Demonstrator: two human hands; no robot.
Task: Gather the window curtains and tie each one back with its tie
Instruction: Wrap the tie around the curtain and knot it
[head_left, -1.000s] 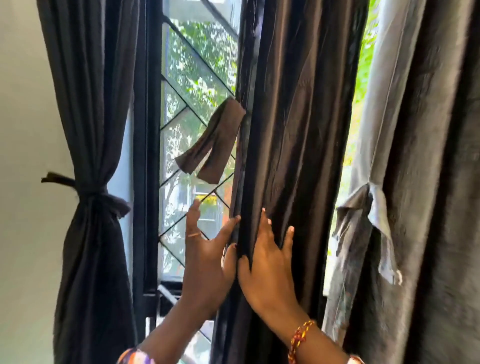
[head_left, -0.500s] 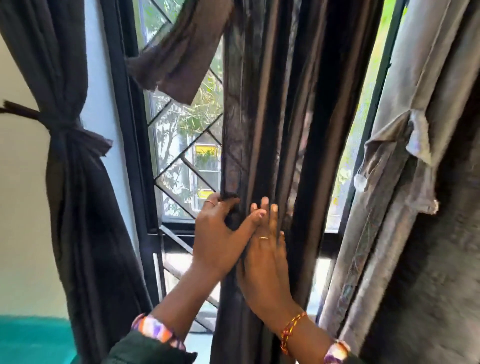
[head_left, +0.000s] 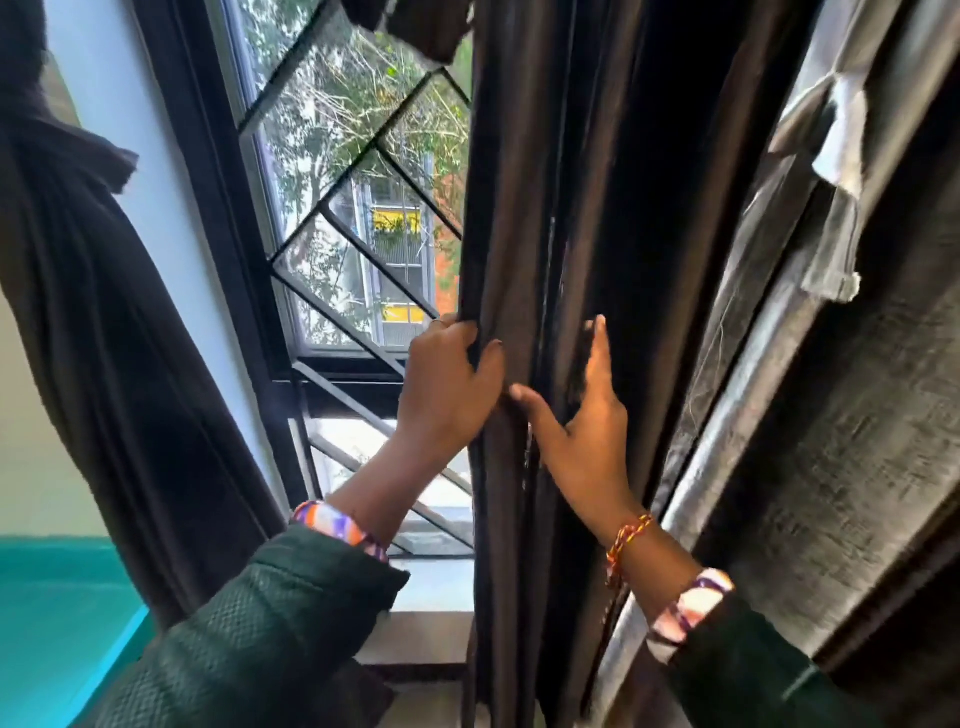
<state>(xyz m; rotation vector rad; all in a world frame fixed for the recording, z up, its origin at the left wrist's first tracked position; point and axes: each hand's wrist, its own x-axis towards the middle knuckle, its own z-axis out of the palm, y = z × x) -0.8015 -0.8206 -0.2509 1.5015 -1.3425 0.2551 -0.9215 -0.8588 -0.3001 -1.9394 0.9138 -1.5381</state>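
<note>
Barred window (head_left: 358, 218) behind, left hand (head_left: 447, 387) gripping dark curtain (head_left: 524, 208) edge, right hand (head_left: 587, 415) flat, fingers spread

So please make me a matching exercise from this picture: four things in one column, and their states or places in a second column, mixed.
Things
1. left hand
2. right hand
3. dark brown curtain at far left
4. grey shiny curtain at right

States
A. already tied, beside the wall
B. fingers curled round the edge of the dark middle curtain
C. hangs loose, pale tie dangling
D. fingers straight, flat against the folds

Pairs: 1-B, 2-D, 3-A, 4-C
</note>
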